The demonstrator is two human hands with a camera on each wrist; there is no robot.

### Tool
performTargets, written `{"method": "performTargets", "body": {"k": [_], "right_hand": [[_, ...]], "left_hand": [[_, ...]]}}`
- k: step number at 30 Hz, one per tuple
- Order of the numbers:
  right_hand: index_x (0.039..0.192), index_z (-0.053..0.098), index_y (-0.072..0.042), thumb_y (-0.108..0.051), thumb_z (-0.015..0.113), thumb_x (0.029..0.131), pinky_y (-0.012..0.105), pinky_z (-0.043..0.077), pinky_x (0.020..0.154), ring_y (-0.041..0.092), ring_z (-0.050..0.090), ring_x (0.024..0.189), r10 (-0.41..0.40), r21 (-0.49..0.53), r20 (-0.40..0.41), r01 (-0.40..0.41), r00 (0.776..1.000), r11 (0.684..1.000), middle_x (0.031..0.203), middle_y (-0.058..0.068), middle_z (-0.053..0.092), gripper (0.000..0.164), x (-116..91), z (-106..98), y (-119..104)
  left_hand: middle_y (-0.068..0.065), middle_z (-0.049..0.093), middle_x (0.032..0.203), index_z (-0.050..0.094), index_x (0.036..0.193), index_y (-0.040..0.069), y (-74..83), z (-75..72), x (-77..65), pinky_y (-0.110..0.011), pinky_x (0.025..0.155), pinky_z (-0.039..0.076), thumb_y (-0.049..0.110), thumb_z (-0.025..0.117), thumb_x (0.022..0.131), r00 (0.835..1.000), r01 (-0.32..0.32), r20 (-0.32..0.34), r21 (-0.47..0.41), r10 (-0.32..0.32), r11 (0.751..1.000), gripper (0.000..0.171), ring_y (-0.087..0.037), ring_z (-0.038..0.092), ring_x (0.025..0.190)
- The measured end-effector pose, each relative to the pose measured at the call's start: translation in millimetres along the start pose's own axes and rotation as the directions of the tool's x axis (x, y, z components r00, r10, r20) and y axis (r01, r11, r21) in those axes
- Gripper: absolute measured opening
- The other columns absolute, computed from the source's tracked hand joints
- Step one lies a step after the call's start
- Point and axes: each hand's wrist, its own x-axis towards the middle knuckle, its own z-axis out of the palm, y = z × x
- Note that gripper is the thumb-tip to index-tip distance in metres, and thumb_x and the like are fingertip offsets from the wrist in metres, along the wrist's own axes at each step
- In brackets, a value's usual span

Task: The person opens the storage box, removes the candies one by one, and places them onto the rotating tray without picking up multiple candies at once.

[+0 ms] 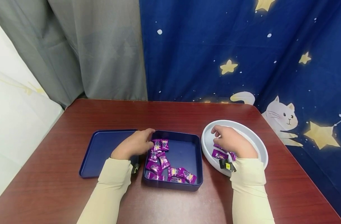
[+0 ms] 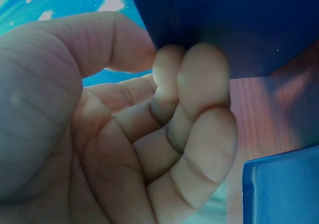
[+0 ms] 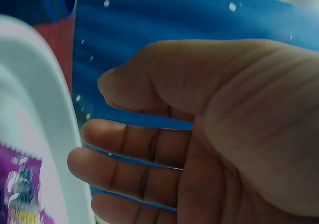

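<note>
sleeves lead to left grip holding box, right grip loosely open over plate.

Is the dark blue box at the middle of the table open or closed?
Open: no lid covers the box, and the head view shows purple packets lying inside.

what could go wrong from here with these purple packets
The left grip seems to hold the box by its left wall, so a push might slide it into the plate close beside it.

The right grip is over the plate's purple packets with nothing in it; a hasty pinch might miss, or drop one onto the table.
</note>
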Motion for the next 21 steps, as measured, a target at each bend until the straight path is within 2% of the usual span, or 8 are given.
{"method": "performTargets", "body": {"k": [7, 12, 18, 21], "right_hand": [[0.112, 0.061, -0.003, -0.010, 0.059, 0.082, 0.048, 0.050, 0.084, 0.027, 0.058, 0.091, -0.044, -0.003, 0.020, 0.044, 0.999, 0.999, 0.103, 0.015, 0.065, 0.031, -2.0, -3.5, -28.3], [0.109, 0.061, -0.006, -0.011, 0.061, 0.083, 0.047, 0.050, 0.084, 0.025, 0.058, 0.091, -0.080, -0.024, 0.025, 0.081, 0.996, 0.996, 0.101, 0.013, 0.065, 0.027, -3.8, -4.0, -41.1], [0.103, 0.061, -0.004, -0.011, 0.061, 0.082, 0.046, 0.048, 0.085, 0.024, 0.058, 0.088, -0.156, -0.035, 0.015, 0.156, 0.988, 0.987, 0.094, 0.013, 0.066, 0.022, -2.6, 0.0, -54.0], [0.104, 0.061, -0.005, -0.014, 0.063, 0.082, 0.045, 0.048, 0.084, 0.023, 0.057, 0.085, -0.163, -0.037, 0.019, 0.163, 0.986, 0.986, 0.093, 0.012, 0.065, 0.024, -1.6, 2.8, -61.6]], "left_hand": [[-0.015, 0.061, 0.110, 0.045, 0.135, 0.004, 0.8, -1.3, -0.9, -0.051, 0.089, 0.048, 0.017, 0.059, 0.087, 1.000, -0.002, 0.007, -0.001, 0.002, 1.000, 0.051, -0.024, 0.055, 0.092], [-0.016, 0.061, 0.112, 0.045, 0.135, 0.004, 3.6, -1.2, -2.4, -0.051, 0.089, 0.048, 0.016, 0.059, 0.087, 1.000, -0.002, 0.003, -0.003, 0.002, 1.000, 0.052, -0.025, 0.056, 0.095], [-0.013, 0.061, 0.106, 0.045, 0.134, 0.003, 6.4, -0.9, -4.0, -0.048, 0.086, 0.049, 0.017, 0.059, 0.087, 1.000, -0.009, 0.005, 0.013, 0.009, 1.000, 0.051, -0.023, 0.054, 0.088], [-0.012, 0.061, 0.104, 0.045, 0.135, 0.003, 7.7, -1.5, -5.2, -0.047, 0.085, 0.049, 0.017, 0.058, 0.087, 1.000, -0.008, 0.008, 0.015, 0.008, 1.000, 0.051, -0.022, 0.054, 0.085]]}}
